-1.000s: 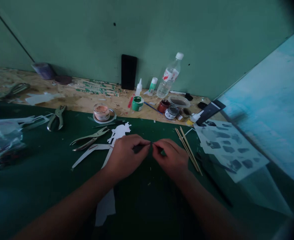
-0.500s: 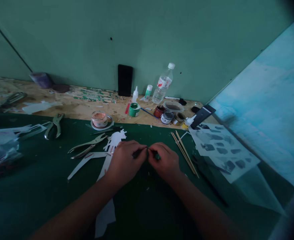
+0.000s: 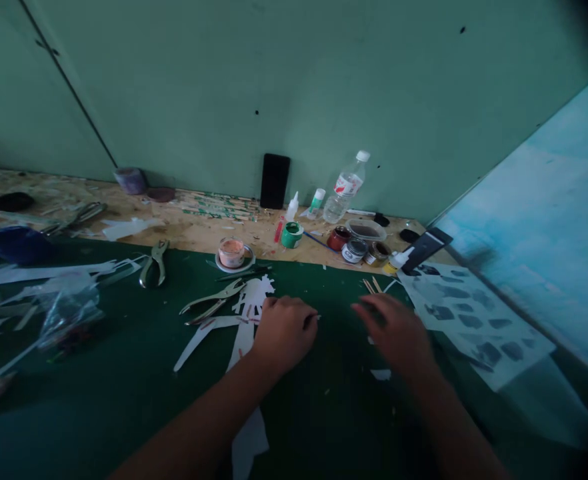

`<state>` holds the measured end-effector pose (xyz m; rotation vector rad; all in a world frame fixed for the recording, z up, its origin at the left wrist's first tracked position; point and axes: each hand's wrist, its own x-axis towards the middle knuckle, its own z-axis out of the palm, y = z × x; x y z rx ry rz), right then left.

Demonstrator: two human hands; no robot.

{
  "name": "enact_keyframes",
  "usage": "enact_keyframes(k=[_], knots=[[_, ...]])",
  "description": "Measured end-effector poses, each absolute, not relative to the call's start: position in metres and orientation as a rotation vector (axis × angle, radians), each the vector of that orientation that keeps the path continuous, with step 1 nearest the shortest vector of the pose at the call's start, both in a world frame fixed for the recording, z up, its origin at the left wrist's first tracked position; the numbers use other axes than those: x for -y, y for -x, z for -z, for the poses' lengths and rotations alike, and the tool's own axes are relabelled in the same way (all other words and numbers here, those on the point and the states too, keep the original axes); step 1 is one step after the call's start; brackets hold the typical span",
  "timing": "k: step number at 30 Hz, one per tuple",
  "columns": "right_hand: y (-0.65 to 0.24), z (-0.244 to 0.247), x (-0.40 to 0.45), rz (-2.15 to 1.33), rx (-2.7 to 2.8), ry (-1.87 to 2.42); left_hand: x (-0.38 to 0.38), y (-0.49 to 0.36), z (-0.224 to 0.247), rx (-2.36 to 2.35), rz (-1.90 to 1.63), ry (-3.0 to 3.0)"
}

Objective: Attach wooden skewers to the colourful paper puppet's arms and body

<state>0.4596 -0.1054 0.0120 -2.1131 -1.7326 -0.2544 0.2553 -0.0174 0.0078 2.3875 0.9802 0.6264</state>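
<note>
My left hand [image 3: 287, 333] is closed in a pinch over the dark green mat [image 3: 174, 420], with a tiny pale tip at its fingertips that is too small to name. Beside it on the left lies a white paper cutout [image 3: 257, 293] with long strips. My right hand [image 3: 394, 333], blurred, has its thumb and fingers apart and nothing visible between them. It hovers by the wooden sticks [image 3: 373, 285], partly covering them. Below its palm sits a small white paper scrap [image 3: 381, 375].
Hole-punch pliers [image 3: 214, 303] and second pliers [image 3: 155, 264] lie left. Paint jars [image 3: 291, 235], glue bottles, a water bottle [image 3: 345, 189] and a black phone [image 3: 275, 181] line the back. A printed sheet [image 3: 474, 313] is at right, a plastic bag [image 3: 71, 307] at left.
My hands have come apart; the right one has moved right toward the sticks and opened. The camera view has shifted, so the table items appear further right and lower.
</note>
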Motion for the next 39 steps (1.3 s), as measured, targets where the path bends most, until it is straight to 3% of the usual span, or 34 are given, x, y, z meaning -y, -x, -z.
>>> enact_keyframes(k=[3,7,19,24,33,39], knots=[[-0.504,-0.006,0.129,0.325,1.309,2.655,0.017,-0.255,-0.003,-0.95,-0.535,-2.535],[-0.533,0.002,0.141,-0.028,1.315,2.867,0.02,-0.256,-0.004,-0.941,-0.603,-2.569],[-0.515,-0.02,0.108,-0.22,1.34,2.725,0.02,-0.244,-0.021,-0.921,-0.719,-2.438],[-0.492,-0.045,0.119,-0.105,1.207,2.658,0.022,-0.245,-0.019,-0.848,-0.773,-2.279],[-0.363,-0.051,0.112,-0.339,1.54,1.988,0.012,-0.252,-0.021,-0.71,-0.906,-1.588],[-0.381,-0.048,0.029,-0.15,1.802,2.077,-0.016,-0.243,-0.02,-0.885,-1.105,-0.96]])
